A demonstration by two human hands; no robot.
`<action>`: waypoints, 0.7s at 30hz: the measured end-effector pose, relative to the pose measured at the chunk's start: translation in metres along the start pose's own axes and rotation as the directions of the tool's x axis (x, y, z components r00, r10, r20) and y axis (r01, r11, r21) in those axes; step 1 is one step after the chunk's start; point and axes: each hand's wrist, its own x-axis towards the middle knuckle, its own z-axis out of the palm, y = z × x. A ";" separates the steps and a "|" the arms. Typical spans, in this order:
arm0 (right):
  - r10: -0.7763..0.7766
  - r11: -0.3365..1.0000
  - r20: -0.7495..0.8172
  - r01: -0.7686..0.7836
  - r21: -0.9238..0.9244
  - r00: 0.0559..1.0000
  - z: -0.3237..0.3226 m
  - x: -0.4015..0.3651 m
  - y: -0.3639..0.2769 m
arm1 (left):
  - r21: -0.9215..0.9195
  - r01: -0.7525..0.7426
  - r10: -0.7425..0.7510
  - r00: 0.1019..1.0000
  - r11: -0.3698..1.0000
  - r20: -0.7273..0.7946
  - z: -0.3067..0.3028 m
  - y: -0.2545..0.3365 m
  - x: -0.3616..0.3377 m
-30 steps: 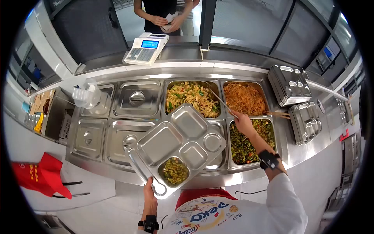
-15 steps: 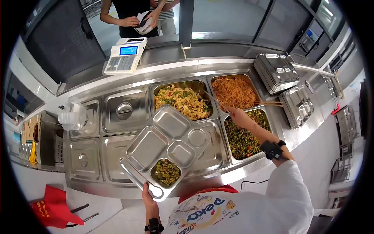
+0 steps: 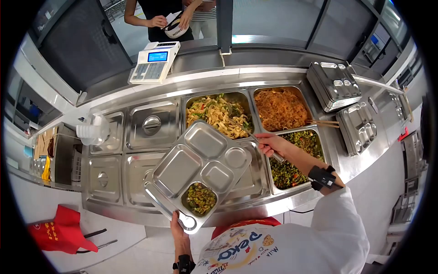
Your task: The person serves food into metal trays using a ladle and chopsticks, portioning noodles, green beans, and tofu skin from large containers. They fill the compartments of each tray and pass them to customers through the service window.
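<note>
My left hand (image 3: 178,228) grips the lower corner of a steel compartment tray (image 3: 185,160), tilted over the counter. One tray compartment holds chopped green vegetables (image 3: 201,199); the others are bare. My right hand (image 3: 270,145) is closed around the handle of a metal serving utensil (image 3: 246,131), whose far end is in the pan of pale strips with green pieces (image 3: 218,114). Right of that pan is one of orange-brown noodles (image 3: 280,108), with wooden chopsticks (image 3: 323,123) at its edge. Under my right forearm lies a pan of chopped green vegetables (image 3: 292,175).
Stacked steel trays (image 3: 333,86) and more trays (image 3: 357,128) stand at the right. Lidded pans (image 3: 152,125) and clear plastic containers (image 3: 93,132) are at the left. A payment terminal (image 3: 156,62) sits by the window, where a person (image 3: 159,20) holds a white bag.
My right hand has moved slightly left and down, and the utensil's far end now reaches into the pale-strip food. The whole view has shifted a little.
</note>
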 end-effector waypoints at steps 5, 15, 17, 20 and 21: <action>0.065 0.978 0.089 -0.081 0.193 0.994 -0.020 -0.017 0.004 | -0.076 0.012 -0.012 1.000 0.997 0.006 -0.002 -0.009 0.002; -0.086 0.985 0.026 0.081 0.155 0.996 -0.018 -0.046 0.012 | -0.092 -0.027 0.025 0.999 0.995 -0.026 0.017 -0.009 0.011; -0.115 0.981 0.027 0.109 0.162 0.993 -0.014 -0.055 0.005 | -0.088 -0.015 0.014 1.000 0.996 -0.008 0.028 -0.007 0.013; -0.144 0.975 -0.002 0.142 0.173 0.990 -0.013 -0.062 0.000 | -0.087 -0.022 0.022 1.000 0.996 -0.001 0.040 -0.009 0.019; -0.152 0.973 -0.014 0.152 0.174 0.988 -0.013 -0.065 -0.002 | -0.085 -0.021 0.022 1.000 0.996 0.012 0.043 -0.008 0.021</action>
